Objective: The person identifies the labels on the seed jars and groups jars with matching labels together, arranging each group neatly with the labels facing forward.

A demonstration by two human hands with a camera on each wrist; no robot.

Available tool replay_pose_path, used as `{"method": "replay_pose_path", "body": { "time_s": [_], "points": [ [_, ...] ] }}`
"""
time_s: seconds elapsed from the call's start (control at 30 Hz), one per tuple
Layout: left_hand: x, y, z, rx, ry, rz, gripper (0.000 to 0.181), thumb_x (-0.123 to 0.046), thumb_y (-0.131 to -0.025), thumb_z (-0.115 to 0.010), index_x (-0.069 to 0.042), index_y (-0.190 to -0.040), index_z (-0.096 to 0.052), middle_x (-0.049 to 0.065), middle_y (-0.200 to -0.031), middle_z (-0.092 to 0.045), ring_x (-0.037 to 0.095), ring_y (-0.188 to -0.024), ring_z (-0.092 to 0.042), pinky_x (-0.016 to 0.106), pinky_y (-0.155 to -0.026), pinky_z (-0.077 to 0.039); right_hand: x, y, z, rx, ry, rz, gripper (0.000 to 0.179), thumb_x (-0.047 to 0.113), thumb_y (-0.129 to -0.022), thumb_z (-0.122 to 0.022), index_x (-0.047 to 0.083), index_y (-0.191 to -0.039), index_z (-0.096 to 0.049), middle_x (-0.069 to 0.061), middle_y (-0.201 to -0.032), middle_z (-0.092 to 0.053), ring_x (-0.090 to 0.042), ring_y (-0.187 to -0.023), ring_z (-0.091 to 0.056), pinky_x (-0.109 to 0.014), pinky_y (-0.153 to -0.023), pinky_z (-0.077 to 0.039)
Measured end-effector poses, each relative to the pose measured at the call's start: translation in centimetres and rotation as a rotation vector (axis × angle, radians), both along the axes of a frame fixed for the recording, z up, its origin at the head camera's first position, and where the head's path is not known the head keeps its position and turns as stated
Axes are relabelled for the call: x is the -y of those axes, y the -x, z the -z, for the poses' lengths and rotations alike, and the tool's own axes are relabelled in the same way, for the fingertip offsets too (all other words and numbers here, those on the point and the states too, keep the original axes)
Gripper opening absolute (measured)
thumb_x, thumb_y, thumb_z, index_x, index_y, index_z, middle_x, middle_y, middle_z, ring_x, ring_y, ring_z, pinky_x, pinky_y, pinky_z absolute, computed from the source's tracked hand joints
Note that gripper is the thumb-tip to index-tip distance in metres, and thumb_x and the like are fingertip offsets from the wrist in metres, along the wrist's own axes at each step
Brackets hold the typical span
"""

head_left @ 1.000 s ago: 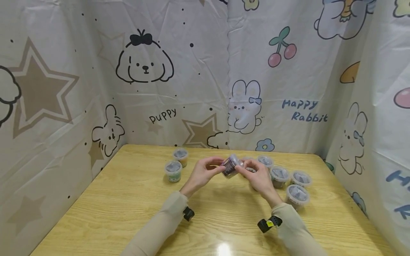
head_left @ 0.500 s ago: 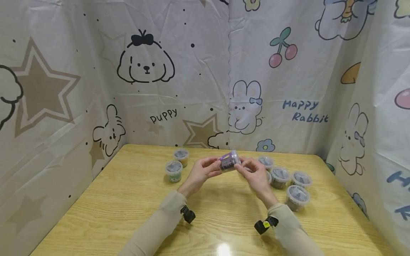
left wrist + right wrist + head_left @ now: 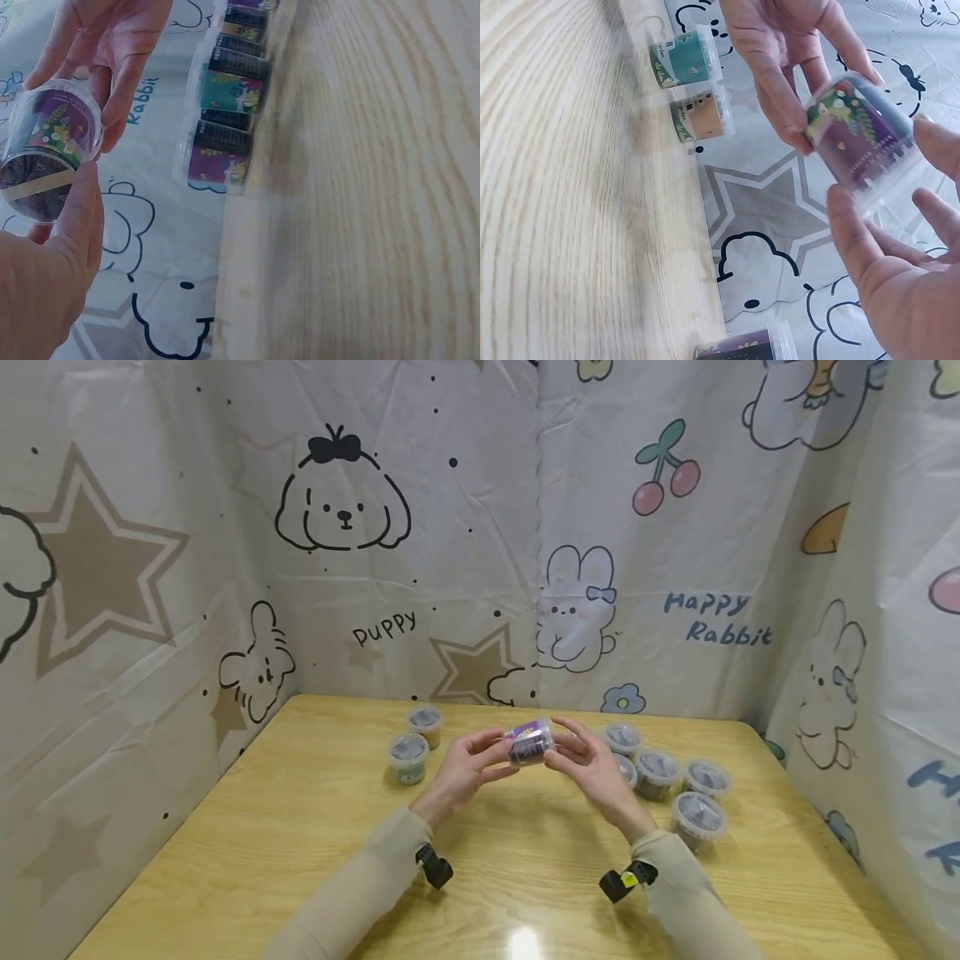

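A small clear plastic tub [image 3: 529, 742] with a purple and dark label is held up over the table, tipped on its side with its lid end to the right. My left hand [image 3: 462, 773] grips the base end between thumb and fingers. At the lid end my right hand [image 3: 595, 771] holds the rim, thumb below and fingers spread above. The left wrist view shows the tub's [image 3: 52, 135] dark base with a pale strip across it. In the right wrist view the label [image 3: 855, 135] shows flowers and leaves on purple.
Two similar tubs, one green [image 3: 408, 760] and one orange-tan [image 3: 425, 725], stand at the back left of the wooden table [image 3: 495, 877]. On the right several lidded tubs [image 3: 698, 820] stand grouped near my right forearm. A printed curtain [image 3: 465, 568] hangs behind the table.
The tub has turned from a steep tilt to lying nearly sideways, and shifted slightly left. My right hand's fingers have spread wider at the lid end.
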State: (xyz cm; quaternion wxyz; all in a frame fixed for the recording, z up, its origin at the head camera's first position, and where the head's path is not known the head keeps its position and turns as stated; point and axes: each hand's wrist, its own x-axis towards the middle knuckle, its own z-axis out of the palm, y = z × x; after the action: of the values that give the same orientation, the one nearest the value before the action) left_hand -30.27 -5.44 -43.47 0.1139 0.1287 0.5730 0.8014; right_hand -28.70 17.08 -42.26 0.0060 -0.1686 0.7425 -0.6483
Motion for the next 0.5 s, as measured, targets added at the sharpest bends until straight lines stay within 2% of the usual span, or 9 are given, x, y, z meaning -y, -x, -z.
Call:
{"method": "replay_pose_path", "body": {
  "time_s": [0.2, 0.3, 0.5],
  "points": [
    [0.6, 0.0, 0.2, 0.021, 0.010, 0.020, 0.042, -0.009, -0.097, -0.060, 0.005, -0.136, -0.050, 0.014, -0.125, -0.055, 0.020, -0.108, -0.062, 0.040, -0.095, -0.055, 0.1, -0.1, -0.1, 0.033, -0.040, -0.056, 0.065, 0.025, -0.094, -0.068, 0.018, -0.151, -0.037, -0.026, -0.144, -0.046, -0.039, -0.128, -0.052, -0.039, -0.097, -0.054],
    [0.8, -0.1, 0.4, 0.021, 0.018, 0.034, 0.043, -0.007, -0.096, -0.061, 0.005, -0.136, -0.050, 0.014, -0.125, -0.055, 0.021, -0.110, -0.061, 0.040, -0.096, -0.054, 0.3, -0.1, -0.2, 0.045, -0.063, -0.044, 0.060, 0.030, -0.095, -0.066, 0.022, -0.149, -0.041, -0.024, -0.142, -0.048, -0.037, -0.125, -0.054, -0.041, -0.097, -0.054],
    [1.2, -0.2, 1.0, 0.023, 0.043, 0.039, 0.044, -0.006, -0.095, -0.063, 0.004, -0.136, -0.050, 0.017, -0.128, -0.053, 0.023, -0.112, -0.060, 0.038, -0.097, -0.054, 0.8, -0.3, -0.3, 0.061, -0.121, -0.013, 0.057, 0.035, -0.096, -0.064, 0.021, -0.147, -0.043, -0.026, -0.143, -0.047, -0.038, -0.123, -0.055, -0.041, -0.093, -0.056]
  ]
}}
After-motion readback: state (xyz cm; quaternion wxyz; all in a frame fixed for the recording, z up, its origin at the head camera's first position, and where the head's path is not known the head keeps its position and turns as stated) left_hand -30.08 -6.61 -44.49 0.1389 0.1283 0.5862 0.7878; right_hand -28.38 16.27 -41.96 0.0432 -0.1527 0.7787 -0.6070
